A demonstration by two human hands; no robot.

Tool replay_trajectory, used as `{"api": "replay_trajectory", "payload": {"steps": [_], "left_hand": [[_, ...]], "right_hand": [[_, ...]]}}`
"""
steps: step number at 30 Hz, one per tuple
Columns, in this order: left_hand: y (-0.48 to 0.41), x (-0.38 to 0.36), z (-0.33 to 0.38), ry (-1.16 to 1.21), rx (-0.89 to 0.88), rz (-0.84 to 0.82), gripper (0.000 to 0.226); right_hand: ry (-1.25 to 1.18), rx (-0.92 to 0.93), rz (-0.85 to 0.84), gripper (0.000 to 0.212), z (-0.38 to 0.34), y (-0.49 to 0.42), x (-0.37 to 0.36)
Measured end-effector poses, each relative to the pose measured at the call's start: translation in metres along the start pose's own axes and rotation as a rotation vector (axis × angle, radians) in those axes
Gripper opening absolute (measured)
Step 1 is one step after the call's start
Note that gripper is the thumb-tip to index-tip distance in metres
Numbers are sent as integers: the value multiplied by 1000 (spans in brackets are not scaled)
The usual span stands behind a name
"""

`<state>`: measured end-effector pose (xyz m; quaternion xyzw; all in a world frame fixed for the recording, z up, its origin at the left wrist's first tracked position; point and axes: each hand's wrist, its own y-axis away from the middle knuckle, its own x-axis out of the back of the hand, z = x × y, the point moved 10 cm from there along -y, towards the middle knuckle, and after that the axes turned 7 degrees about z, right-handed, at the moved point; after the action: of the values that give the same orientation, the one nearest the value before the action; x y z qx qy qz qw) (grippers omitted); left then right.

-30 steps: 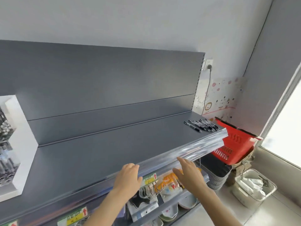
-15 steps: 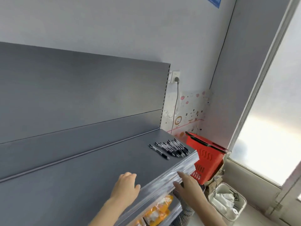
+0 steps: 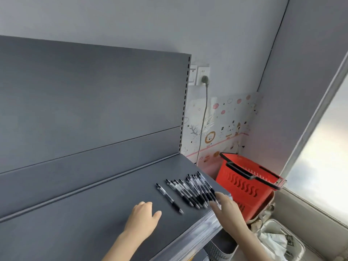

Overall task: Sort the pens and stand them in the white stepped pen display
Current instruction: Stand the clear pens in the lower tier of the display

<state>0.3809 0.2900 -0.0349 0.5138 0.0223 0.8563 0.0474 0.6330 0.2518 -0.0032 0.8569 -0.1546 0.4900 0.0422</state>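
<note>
On the head camera I judge the task barely started: the pens (image 3: 194, 191) lie flat in a loose bunch near the right end of the grey shelf (image 3: 94, 213), with one lone pen (image 3: 169, 198) apart to their left, none picked up, and the white stepped display out of view. The left hand (image 3: 144, 218) rests palm-down on the shelf, relaxed and holding nothing. The right hand (image 3: 228, 210) reaches to the bunch's near tips, its fingers (image 3: 219, 194) straight and spread, gripping nothing; I cannot tell whether they touch.

Two hands (image 3: 143, 217) (image 3: 228, 210); one lone pen (image 3: 169, 198); uncountable pen cluster (image 3: 194, 191); one red basket (image 3: 246, 185).
</note>
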Motion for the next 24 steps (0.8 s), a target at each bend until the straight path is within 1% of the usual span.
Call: {"api": "replay_trajectory", "payload": {"steps": [3, 7, 9, 10, 11, 14, 15, 17, 20, 23, 24], "left_hand": [[-22, -13, 9, 15, 96, 16, 44], [-41, -33, 26, 41, 221, 20, 37], [-49, -39, 34, 61, 273, 50, 42], [-53, -42, 39, 61, 291, 65, 48], [-56, -44, 43, 49, 308, 76, 55], [-65, -47, 53, -38, 357, 89, 66], [-68, -47, 56, -69, 371, 85, 66], [-72, -50, 61, -92, 402, 62, 58], [-76, -54, 62, -62, 454, 38, 47], [-77, -55, 63, -60, 483, 37, 50], [-78, -56, 63, -66, 487, 36, 51]], "right_hand": [[23, 37, -43, 40, 9, -40, -7], [83, 73, -120, 36, 23, -80, -18], [90, 84, -167, 27, 28, -94, -26], [96, 94, -191, 19, 29, -98, -30], [102, 108, -213, 16, 28, -102, -35], [110, 152, -269, 20, 21, -110, -50], [124, 170, -283, 20, 17, -112, -53], [138, 196, -308, 24, 12, -116, -58], [105, 167, -355, 34, 14, -124, -66], [54, 128, -392, 24, 16, -129, -67], [22, 107, -399, 29, 20, -131, -68]]}}
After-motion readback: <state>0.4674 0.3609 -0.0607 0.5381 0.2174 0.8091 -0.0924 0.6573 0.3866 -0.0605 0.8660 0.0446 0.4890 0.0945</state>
